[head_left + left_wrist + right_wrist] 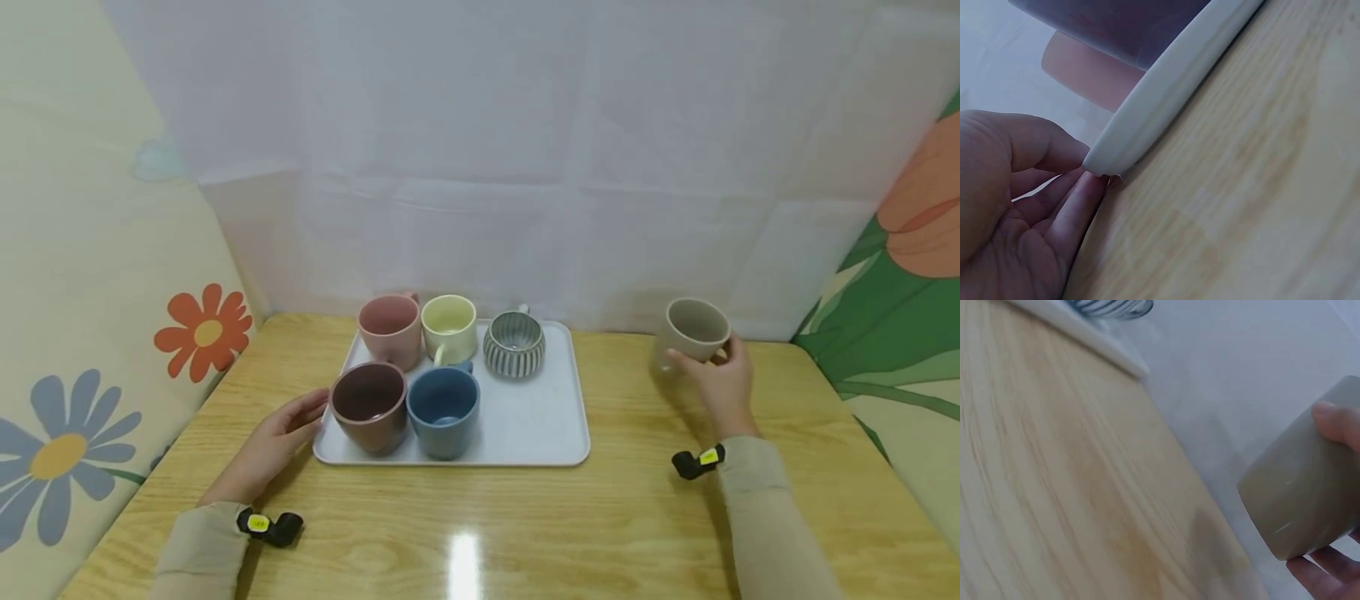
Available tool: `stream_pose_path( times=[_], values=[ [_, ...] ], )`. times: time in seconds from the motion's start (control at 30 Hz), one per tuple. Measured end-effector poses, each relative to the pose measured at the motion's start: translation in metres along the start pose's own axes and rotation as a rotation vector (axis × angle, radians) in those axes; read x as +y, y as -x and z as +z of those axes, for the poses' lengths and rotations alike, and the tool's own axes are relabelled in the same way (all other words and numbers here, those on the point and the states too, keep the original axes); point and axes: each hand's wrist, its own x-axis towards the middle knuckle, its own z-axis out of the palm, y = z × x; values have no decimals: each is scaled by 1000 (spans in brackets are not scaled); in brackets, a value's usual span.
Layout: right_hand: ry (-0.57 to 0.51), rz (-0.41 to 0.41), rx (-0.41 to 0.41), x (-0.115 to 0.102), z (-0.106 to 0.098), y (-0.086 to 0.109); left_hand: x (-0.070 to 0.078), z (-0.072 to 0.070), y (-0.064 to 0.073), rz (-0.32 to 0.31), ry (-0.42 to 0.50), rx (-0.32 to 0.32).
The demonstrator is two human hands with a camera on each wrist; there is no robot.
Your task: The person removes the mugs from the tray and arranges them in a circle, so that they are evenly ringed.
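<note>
Right of the head frame: my right hand [723, 379] grasps the taupe cup [678, 346] by its side, thumb opposing fingers—likely for balance. Left of centre, my left hand [266, 446] pinches the white tray [536, 425] at its edge—presumably steadying it beside the brown cup [371, 417].

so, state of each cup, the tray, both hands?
Beige cup, mouth up, lifted off the table
Blue cup, upright, looks empty
Maroon cup, upright, inside dark
Pink cup, upright
Yellow cup, upright, looks empty
Striped cup, upright, looks empty
Tray, carrying five cups
Left hand, fingers on tray's left edge
Right hand, gripping beige cup
</note>
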Motion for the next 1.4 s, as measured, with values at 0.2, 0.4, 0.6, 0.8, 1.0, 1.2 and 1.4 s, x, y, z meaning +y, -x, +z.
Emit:
stream_pose_path(
  times=[0.2, 0.4, 0.6, 0.8, 1.0, 1.2, 1.4],
  values=[
    [113, -14, -30, 8, -15, -9, 0, 1, 1, -9, 11, -7],
    [172, -43, 3, 10, -25, -16, 0, 0, 1, -7, -8, 3],
    [163, -17, 45, 14, -31, -24, 4, -1, 1, -16, -3, -4],
    [157, 8, 82, 15, -33, -30, 6, -1, 2, -16, 3, 0],
    [164, 7, 112, 13, -34, -32, 6, -1, 3, -31, 3, -1],
    [184, -4, 131, 16, -33, -35, 6, -1, 3, -21, 16, -3],
    [188, 4, 125, 18, -34, -35, 5, -1, 3, -17, 26, -2]
  ],
)
